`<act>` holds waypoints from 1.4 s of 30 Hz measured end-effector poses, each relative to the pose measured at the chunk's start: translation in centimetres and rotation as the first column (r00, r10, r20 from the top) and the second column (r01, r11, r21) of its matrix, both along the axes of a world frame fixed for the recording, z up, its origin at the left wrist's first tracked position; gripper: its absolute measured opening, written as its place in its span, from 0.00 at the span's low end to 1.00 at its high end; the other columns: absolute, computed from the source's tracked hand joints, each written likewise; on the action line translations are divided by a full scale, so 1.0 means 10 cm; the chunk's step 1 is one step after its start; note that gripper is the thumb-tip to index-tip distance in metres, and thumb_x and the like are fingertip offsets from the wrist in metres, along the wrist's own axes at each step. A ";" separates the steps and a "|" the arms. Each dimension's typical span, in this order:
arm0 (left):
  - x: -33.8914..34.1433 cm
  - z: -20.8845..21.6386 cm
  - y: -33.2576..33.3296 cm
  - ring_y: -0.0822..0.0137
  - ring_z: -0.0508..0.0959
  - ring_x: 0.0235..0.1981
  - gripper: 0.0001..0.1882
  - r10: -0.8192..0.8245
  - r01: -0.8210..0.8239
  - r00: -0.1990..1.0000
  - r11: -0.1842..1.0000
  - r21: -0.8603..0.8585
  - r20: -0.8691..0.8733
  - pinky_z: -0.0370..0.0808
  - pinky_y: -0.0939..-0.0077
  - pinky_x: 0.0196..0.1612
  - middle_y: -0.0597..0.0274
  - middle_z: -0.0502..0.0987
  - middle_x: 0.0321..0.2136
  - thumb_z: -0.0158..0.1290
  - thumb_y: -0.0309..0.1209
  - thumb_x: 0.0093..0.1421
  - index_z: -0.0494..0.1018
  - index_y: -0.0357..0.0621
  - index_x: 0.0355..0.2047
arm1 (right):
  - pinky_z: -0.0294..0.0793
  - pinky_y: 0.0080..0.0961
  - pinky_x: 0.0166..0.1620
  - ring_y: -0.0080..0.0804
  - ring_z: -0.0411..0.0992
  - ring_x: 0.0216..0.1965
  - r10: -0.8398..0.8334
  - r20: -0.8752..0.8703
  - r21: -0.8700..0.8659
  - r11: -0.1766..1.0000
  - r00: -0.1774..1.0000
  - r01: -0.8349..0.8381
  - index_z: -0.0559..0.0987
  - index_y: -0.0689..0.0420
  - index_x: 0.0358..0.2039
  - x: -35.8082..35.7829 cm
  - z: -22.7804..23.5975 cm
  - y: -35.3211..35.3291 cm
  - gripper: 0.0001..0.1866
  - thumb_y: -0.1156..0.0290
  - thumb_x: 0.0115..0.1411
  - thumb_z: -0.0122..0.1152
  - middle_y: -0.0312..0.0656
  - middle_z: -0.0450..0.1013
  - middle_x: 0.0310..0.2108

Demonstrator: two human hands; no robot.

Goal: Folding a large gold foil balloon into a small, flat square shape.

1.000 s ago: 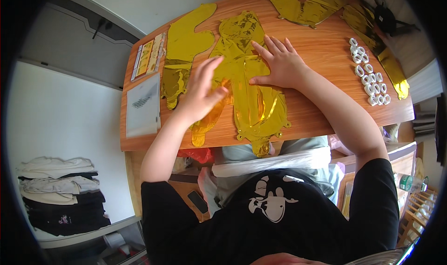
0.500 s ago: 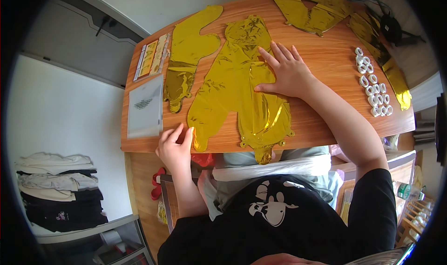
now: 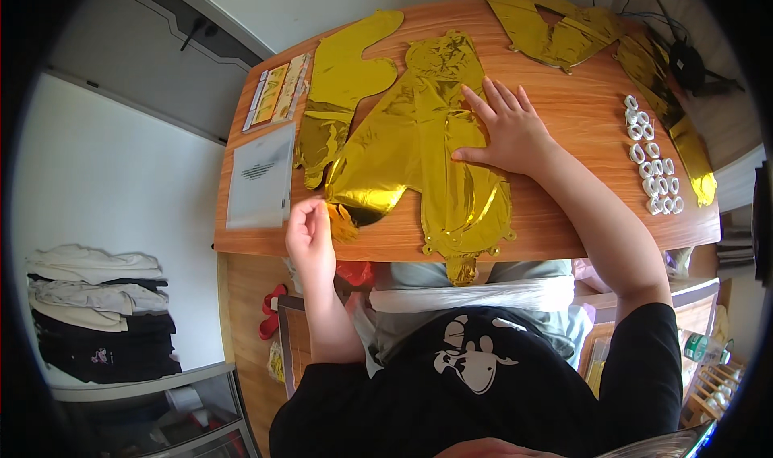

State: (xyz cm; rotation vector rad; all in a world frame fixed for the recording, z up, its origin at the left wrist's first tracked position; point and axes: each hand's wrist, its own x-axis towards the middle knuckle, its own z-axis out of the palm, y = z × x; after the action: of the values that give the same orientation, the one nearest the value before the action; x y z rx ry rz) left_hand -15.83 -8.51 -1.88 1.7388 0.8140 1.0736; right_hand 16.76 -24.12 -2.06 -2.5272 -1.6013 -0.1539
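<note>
A flat gold foil balloon [image 3: 463, 136], uninflated and shaped like a letter or digit, lies in front of me on the wooden table. My left hand [image 3: 310, 231] pinches the lower tip of its left leg and holds it up, so that part curls off the tabletop. My right hand [image 3: 507, 132] rests spread on the balloon's right side, fingers pointing away from me, the palm partly over the wood. The balloon's tail hangs past the near table edge. Close by on the left lies a second flat gold foil balloon [image 3: 350, 79].
More gold foil balloons [image 3: 555, 35] lie at the far right. Several white ribbon rolls [image 3: 652, 164] stand at the right. A clear plastic bag [image 3: 262, 176] and a printed packet [image 3: 276, 93] lie at the left. A black device with antennas [image 3: 687, 65] stands at the back right corner.
My left hand has taken hold of the balloon's left leg tip and lifted it, folding the foil upward. My right hand stays flat on the balloon. The whole view has shifted slightly.
</note>
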 end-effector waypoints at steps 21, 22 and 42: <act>1.70 0.20 -0.03 0.65 0.81 0.48 0.22 -0.902 0.889 0.430 0.416 -0.191 0.034 0.74 0.69 0.57 0.58 0.77 0.47 0.45 0.32 0.77 0.58 0.45 0.68 | 0.47 0.49 0.77 0.47 0.44 0.79 0.061 0.184 -0.348 0.937 0.981 0.007 0.31 0.41 0.79 0.11 0.02 0.01 0.62 0.57 0.59 0.68 0.54 0.42 0.79; 1.74 0.18 0.01 0.65 0.79 0.51 0.19 -0.841 0.822 0.534 0.492 -0.287 0.088 0.74 0.67 0.60 0.60 0.76 0.47 0.46 0.31 0.76 0.62 0.44 0.65 | 0.47 0.49 0.77 0.47 0.44 0.79 0.054 0.183 -0.350 0.937 0.982 0.014 0.31 0.41 0.79 0.13 0.00 0.01 0.62 0.57 0.59 0.68 0.54 0.42 0.79; 1.86 0.00 0.61 0.52 0.43 0.79 0.55 -0.137 0.898 0.373 0.302 0.320 -0.918 0.43 0.47 0.78 0.50 0.45 0.78 0.41 0.73 0.65 0.45 0.44 0.78 | 0.46 0.54 0.76 0.50 0.46 0.78 0.040 0.128 -0.124 0.992 0.991 -0.024 0.52 0.52 0.76 0.16 -0.15 -0.01 0.38 0.56 0.70 0.52 0.57 0.48 0.77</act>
State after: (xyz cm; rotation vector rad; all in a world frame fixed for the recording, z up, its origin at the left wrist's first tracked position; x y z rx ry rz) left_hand 2.77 -2.37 -1.88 3.1034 -0.1421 -0.0363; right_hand 18.37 -24.22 -3.59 -2.6303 -1.7491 -0.2283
